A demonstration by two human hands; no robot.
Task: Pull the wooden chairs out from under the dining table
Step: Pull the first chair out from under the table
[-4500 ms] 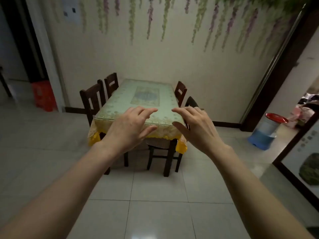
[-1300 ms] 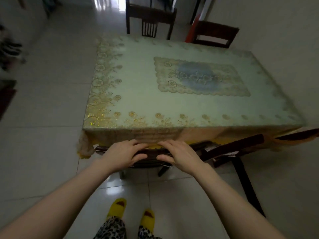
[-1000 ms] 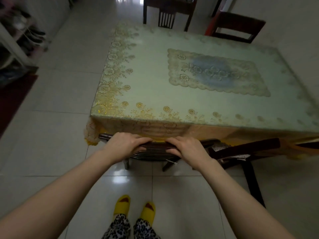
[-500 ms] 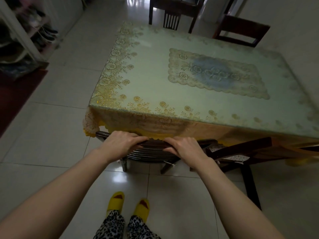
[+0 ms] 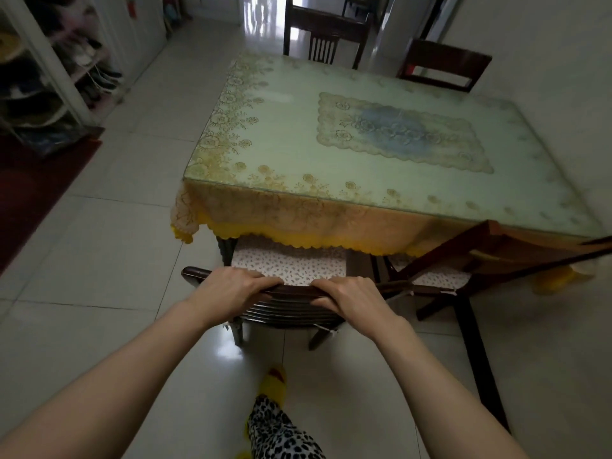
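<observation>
Both hands grip the curved top rail of the near wooden chair, which stands at the near edge of the desk. The left hand closes over the rail toward its left end, fingers wrapped over the top and curled down the far side. The right hand holds the same rail just beside it, fingers likewise folded tight around the wood. The chair's back stands clear of the desk edge, and its patterned seat cushion shows partly, its far part tucked under the yellow fringe of the tablecloth. A second wooden chair sits to the right of the held one, along the same near edge of the desk, its back angled and close against the cloth. Two more chairs stand at the far side of the desk: one toward the far left corner, another to its right. Below the held chair, a yellow slipper and a leopard-print trouser leg show on the white tiled floor.
</observation>
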